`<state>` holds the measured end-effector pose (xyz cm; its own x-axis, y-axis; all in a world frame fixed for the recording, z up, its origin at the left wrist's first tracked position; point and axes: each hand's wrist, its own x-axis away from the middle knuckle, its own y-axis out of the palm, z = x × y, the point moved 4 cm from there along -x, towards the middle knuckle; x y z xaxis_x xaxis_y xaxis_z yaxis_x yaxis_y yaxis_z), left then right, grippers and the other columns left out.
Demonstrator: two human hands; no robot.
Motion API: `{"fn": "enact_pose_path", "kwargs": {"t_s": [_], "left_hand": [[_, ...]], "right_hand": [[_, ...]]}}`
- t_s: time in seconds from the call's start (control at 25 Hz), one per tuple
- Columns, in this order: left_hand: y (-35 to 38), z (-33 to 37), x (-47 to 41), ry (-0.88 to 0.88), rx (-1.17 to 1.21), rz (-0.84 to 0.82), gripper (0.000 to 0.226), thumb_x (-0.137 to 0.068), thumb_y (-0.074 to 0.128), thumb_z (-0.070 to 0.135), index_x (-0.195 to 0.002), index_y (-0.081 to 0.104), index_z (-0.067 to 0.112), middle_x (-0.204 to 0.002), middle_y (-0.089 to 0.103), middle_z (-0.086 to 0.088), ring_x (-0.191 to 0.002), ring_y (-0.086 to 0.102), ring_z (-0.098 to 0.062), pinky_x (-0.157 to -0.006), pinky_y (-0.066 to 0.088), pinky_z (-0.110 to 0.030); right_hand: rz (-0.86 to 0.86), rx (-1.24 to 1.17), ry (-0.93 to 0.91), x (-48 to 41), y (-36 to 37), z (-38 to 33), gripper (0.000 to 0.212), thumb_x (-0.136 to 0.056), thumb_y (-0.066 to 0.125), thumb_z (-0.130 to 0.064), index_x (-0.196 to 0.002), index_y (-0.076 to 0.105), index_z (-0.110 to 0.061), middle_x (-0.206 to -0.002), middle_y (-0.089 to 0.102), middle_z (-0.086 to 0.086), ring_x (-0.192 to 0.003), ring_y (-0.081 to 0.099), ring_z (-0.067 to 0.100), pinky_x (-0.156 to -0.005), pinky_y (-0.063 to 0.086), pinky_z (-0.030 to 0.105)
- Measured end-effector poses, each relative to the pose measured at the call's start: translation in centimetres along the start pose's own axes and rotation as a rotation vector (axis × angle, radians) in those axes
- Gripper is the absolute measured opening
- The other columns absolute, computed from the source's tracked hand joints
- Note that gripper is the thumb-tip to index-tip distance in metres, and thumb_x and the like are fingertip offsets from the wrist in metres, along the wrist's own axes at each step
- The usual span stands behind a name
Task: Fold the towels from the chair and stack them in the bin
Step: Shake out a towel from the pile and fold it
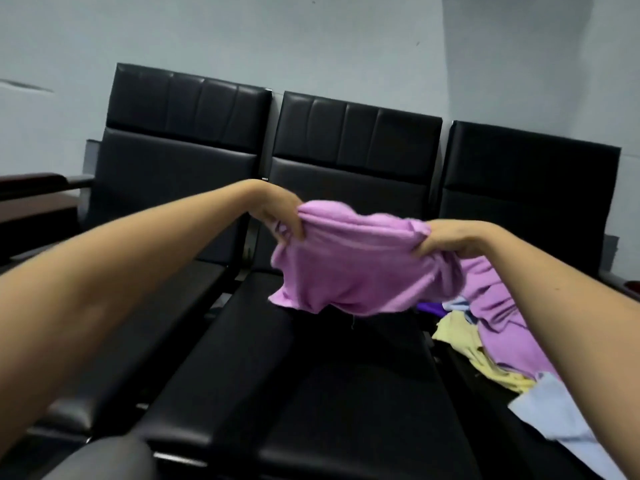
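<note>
A pink-purple towel point(349, 268) hangs in the air above the middle black chair seat point(346, 393). My left hand point(280, 216) grips its upper left edge, and my right hand point(446, 239) grips its upper right edge. The cloth sags between them, blurred by motion. On the right chair lies a heap of towels point(498, 337): another pink-purple one, a yellow one point(464, 341), a dark purple one and a light blue one point(554, 414). No bin is in view.
A row of three black padded chairs stands against a pale wall point(311, 39). The left chair point(166, 174) has a dark armrest beside it. A grey rounded object point(104, 459) shows at the bottom left.
</note>
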<state>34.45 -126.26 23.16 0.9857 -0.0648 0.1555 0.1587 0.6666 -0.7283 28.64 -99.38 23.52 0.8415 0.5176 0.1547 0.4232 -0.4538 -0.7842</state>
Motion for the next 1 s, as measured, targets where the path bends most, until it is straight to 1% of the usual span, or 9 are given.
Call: {"fn": "enact_pose_path", "kwargs": {"t_s": [0.12, 0.2, 0.32, 0.4, 0.52, 0.64, 0.76, 0.88, 1.0], "left_hand": [[4.8, -3.2, 3.1, -0.271, -0.217, -0.599, 0.016, -0.09, 0.058, 0.002, -0.103, 0.064, 0.008, -0.089, 0.07, -0.008, -0.078, 0.069, -0.018, -0.066, 0.059, -0.029], [7.8, -5.2, 3.1, -0.316, -0.348, -0.693, 0.014, -0.092, 0.057, 0.006, -0.105, 0.062, 0.011, -0.085, 0.07, -0.004, -0.075, 0.069, -0.015, -0.065, 0.058, -0.027], [10.8, -7.2, 1.6, -0.267, -0.334, -0.569, 0.011, -0.091, 0.056, -0.001, -0.092, 0.059, 0.009, -0.072, 0.062, -0.005, -0.057, 0.061, -0.009, -0.052, 0.053, -0.019], [11.6, -7.6, 1.1, -0.183, -0.244, -0.449, 0.017, -0.088, 0.05, -0.01, -0.084, 0.056, 0.006, -0.062, 0.052, -0.007, -0.045, 0.049, -0.007, -0.043, 0.043, -0.015], [12.4, -8.5, 0.8, -0.118, 0.069, -0.29, 0.037, -0.076, 0.03, -0.015, -0.088, 0.056, 0.008, -0.067, 0.044, -0.009, -0.047, 0.038, -0.009, -0.042, 0.033, -0.016], [13.0, -10.2, 0.6, -0.135, 0.28, -0.222, 0.036, -0.065, 0.047, 0.003, -0.096, 0.062, 0.012, -0.088, 0.056, -0.014, -0.072, 0.053, -0.017, -0.061, 0.042, -0.026], [15.4, -11.2, 1.5, -0.184, 0.117, -0.45, 0.062, -0.058, 0.084, 0.029, -0.113, 0.063, 0.012, -0.114, 0.066, -0.007, -0.105, 0.063, -0.019, -0.094, 0.048, -0.029], [18.7, -13.1, 1.3, -0.187, -0.579, -0.495, 0.089, -0.07, 0.081, 0.04, -0.141, 0.031, 0.02, -0.136, 0.043, -0.004, -0.126, 0.044, -0.021, -0.099, 0.04, -0.03], [19.6, -13.5, -0.1, -0.034, -0.529, -0.312, 0.032, -0.081, 0.07, 0.018, -0.107, 0.052, 0.012, -0.106, 0.042, -0.003, -0.099, 0.051, -0.02, -0.067, 0.045, -0.023]], "right_hand": [[-0.564, -0.082, 0.208, 2.9, 5.5, 2.2, 0.044, -0.082, 0.067, -0.007, -0.119, 0.053, -0.024, -0.113, 0.067, 0.015, -0.101, 0.066, 0.029, -0.09, 0.052, 0.044], [-0.683, -0.09, 0.244, 2.9, 9.2, 3.5, 0.037, -0.08, 0.069, -0.014, -0.115, 0.056, -0.018, -0.108, 0.07, 0.01, -0.097, 0.067, 0.022, -0.089, 0.054, 0.037], [-0.698, -0.148, 0.315, 1.7, 14.1, 5.7, 0.053, -0.064, 0.082, -0.028, -0.108, 0.059, -0.011, -0.104, 0.07, 0.009, -0.093, 0.068, 0.02, -0.085, 0.054, 0.033], [-0.556, -0.189, 0.363, 1.4, 15.1, 6.9, 0.042, -0.072, 0.077, -0.035, -0.1, 0.06, -0.009, -0.095, 0.07, 0.008, -0.086, 0.067, 0.018, -0.079, 0.054, 0.03], [-0.168, -0.294, 0.322, 1.0, 14.2, 8.4, 0.033, -0.091, 0.057, -0.04, -0.101, 0.06, -0.008, -0.092, 0.067, 0.009, -0.082, 0.063, 0.016, -0.071, 0.052, 0.026], [0.216, -0.634, 0.092, 0.2, 12.9, 9.6, 0.02, -0.093, 0.058, -0.024, -0.102, 0.062, -0.006, -0.092, 0.067, 0.01, -0.083, 0.062, 0.019, -0.068, 0.052, 0.02], [0.008, -0.547, -0.044, -0.4, 14.9, 9.8, 0.021, -0.084, 0.07, -0.013, -0.104, 0.063, -0.014, -0.1, 0.068, 0.006, -0.098, 0.062, 0.019, -0.086, 0.051, 0.028], [-0.258, -0.225, 0.053, 0.0, 19.4, 9.3, 0.02, -0.082, 0.072, -0.016, -0.098, 0.061, -0.02, -0.098, 0.063, -0.003, -0.09, 0.057, 0.009, -0.081, 0.046, 0.021], [-0.382, 0.199, 0.13, -0.5, 22.1, 9.9, 0.074, -0.08, 0.073, -0.037, -0.139, 0.033, -0.018, -0.138, 0.036, -0.005, -0.125, 0.038, 0.015, -0.102, 0.033, 0.026]]}}
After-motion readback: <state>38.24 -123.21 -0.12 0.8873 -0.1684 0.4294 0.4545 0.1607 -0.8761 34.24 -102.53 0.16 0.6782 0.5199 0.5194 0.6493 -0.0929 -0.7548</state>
